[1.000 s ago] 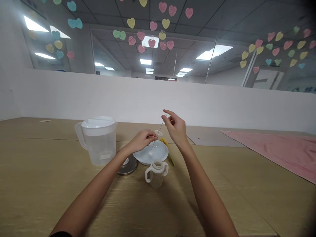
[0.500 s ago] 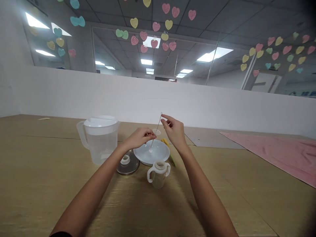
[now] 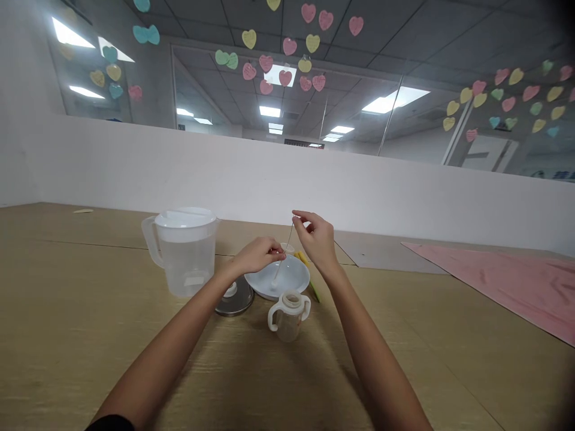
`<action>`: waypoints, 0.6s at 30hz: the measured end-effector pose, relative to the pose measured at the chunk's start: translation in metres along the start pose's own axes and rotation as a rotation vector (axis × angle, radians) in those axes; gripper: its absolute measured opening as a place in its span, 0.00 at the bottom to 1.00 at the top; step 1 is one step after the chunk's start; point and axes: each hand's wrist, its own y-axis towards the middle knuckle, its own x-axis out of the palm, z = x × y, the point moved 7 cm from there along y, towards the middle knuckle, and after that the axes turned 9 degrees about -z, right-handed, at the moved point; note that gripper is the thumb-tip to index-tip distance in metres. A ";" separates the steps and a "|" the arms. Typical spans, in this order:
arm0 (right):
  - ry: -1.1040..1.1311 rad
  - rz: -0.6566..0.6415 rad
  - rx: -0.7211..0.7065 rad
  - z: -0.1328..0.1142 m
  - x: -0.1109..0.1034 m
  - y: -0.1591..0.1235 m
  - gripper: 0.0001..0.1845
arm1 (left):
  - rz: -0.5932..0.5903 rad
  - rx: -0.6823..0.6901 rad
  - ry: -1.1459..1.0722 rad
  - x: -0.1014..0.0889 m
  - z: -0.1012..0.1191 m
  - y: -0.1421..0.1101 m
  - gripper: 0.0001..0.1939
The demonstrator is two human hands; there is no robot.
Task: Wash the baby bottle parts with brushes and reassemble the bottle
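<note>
– Anything legible at all?
– Nothing, really. Only faint marks on the paper hearts [image 3: 285, 78] stuck to the glass, too small and blurred to read.
– And low on the glass, far right?
– Dark blue lettering [image 3: 554, 175], too distant for a single word.
– The dark strip [image 3: 297, 143] at the far end of the room?
– Too small as well.
– On the plastic jug [image 3: 184, 254]?
– Just a pale patch low on the side, with no readable print.
– The two-handled cup [image 3: 287, 317]?
– No readable marks there either.
</note>
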 end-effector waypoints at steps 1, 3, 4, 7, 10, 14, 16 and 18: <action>-0.010 -0.024 0.022 0.003 0.002 0.000 0.17 | -0.004 0.000 0.015 0.002 0.000 0.001 0.14; -0.024 -0.090 0.069 0.009 0.007 0.001 0.17 | -0.014 -0.008 0.051 0.006 0.001 0.002 0.13; -0.036 -0.113 0.087 0.011 0.008 0.001 0.17 | -0.018 -0.012 0.068 0.008 0.001 0.003 0.13; -0.085 -0.113 0.119 0.014 0.004 0.001 0.17 | -0.007 -0.019 0.112 0.012 0.001 0.005 0.14; -0.078 -0.113 0.145 0.016 -0.001 0.002 0.16 | 0.030 -0.020 0.146 0.014 0.000 0.007 0.14; -0.133 -0.129 0.214 0.024 -0.004 0.002 0.16 | 0.050 -0.030 0.156 0.018 -0.005 0.010 0.14; -0.186 -0.138 0.251 0.030 -0.004 0.002 0.16 | 0.047 -0.030 0.140 0.021 -0.007 0.012 0.13; -0.163 -0.192 0.286 0.037 -0.001 0.002 0.17 | 0.062 -0.024 0.103 0.021 -0.009 0.012 0.13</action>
